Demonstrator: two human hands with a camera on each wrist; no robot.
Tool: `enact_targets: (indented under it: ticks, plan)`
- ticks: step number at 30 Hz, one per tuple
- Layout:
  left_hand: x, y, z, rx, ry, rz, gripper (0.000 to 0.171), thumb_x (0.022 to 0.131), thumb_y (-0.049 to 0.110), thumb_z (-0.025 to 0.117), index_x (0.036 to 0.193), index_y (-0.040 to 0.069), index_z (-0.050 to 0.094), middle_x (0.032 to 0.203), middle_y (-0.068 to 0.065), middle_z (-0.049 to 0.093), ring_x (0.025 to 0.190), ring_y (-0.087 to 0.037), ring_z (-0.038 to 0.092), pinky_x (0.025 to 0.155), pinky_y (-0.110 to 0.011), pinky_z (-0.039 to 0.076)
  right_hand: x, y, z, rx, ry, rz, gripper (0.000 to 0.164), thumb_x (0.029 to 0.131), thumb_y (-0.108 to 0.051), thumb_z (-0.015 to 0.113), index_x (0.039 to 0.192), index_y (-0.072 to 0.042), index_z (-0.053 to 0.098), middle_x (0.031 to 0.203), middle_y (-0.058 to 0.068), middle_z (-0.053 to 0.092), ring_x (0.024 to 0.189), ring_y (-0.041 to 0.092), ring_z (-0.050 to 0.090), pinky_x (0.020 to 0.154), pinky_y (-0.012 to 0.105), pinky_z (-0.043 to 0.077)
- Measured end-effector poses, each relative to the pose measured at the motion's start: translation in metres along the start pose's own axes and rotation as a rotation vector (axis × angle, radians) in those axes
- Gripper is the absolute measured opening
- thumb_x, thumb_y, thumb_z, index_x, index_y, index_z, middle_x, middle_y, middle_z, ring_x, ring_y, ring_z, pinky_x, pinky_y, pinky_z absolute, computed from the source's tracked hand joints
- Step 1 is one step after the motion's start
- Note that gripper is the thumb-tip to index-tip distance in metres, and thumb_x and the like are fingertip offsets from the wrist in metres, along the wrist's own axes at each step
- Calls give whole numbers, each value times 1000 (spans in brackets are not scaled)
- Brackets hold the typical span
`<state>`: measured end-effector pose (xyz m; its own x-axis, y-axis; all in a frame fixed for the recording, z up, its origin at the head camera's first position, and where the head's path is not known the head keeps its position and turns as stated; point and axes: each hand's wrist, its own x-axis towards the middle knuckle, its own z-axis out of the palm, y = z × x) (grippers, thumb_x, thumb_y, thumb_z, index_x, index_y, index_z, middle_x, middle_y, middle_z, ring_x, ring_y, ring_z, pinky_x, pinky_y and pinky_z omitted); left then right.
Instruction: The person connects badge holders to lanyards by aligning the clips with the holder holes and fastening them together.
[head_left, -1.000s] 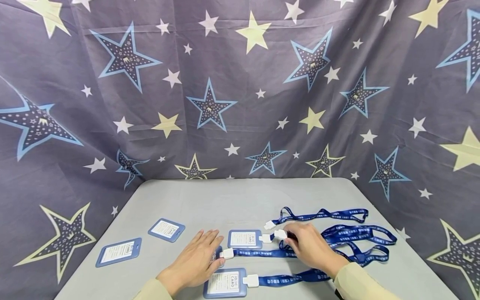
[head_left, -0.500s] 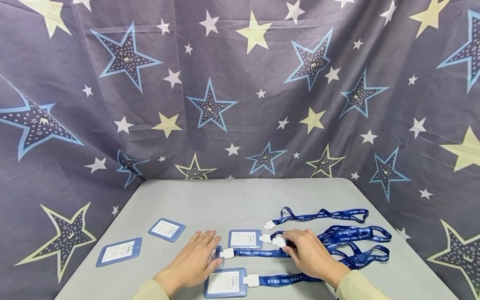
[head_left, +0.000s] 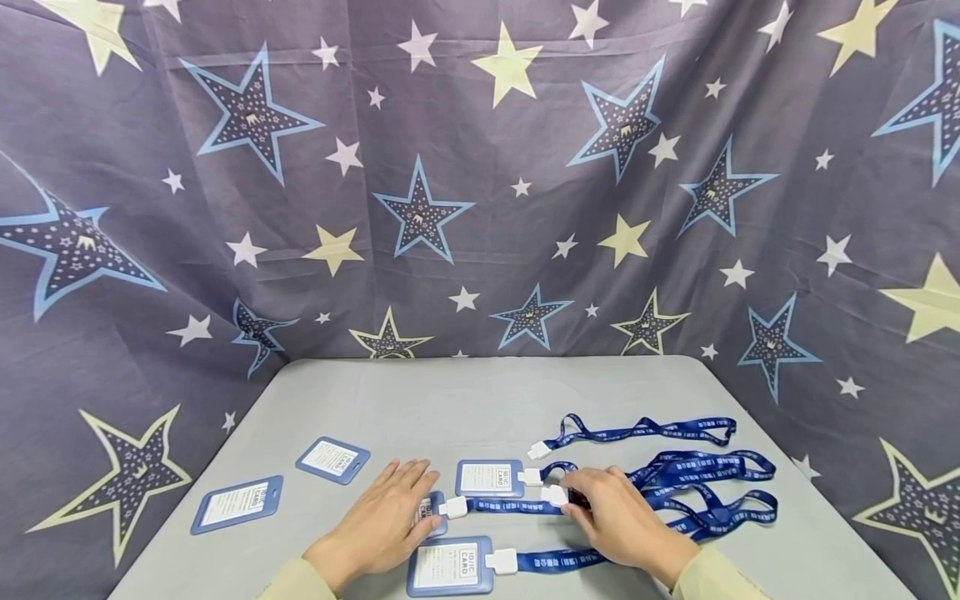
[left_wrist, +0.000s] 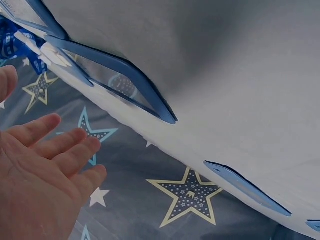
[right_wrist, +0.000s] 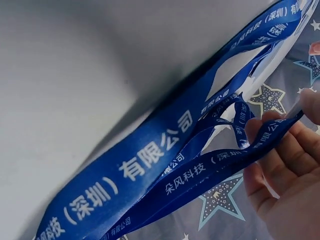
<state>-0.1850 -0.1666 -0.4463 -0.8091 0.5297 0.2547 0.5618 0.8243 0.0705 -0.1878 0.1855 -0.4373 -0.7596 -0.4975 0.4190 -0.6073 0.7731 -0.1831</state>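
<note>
Lanyard clip (head_left: 553,495) is shifting left & nearer, R hand (head_left: 624,515) pinching its blue strap (right_wrist: 270,137), prob. bringing it level w/ mid. ID holder (head_left: 435,513) on surface (head_left: 450,400), which L hand (head_left: 384,518) is partly hiding, fingers straight, gripping nothing.

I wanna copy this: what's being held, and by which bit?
A lanyard: the right hand pinches its band beside the white clip. The left hand holds nothing.
</note>
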Motion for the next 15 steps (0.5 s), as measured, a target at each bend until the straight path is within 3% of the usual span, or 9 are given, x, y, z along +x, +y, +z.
enact_targets:
  ticks: [15]
  plan:
    - [-3,-5,-2,-5,13,-2,62,92,45,55,138,4,47,144,-17,43,137,-30,34,113,-50,19,-1,-8,3,34,-13,-30,19,86,-29,69,103,-20,67,101,-9,67,88,5,60,73,27,41]
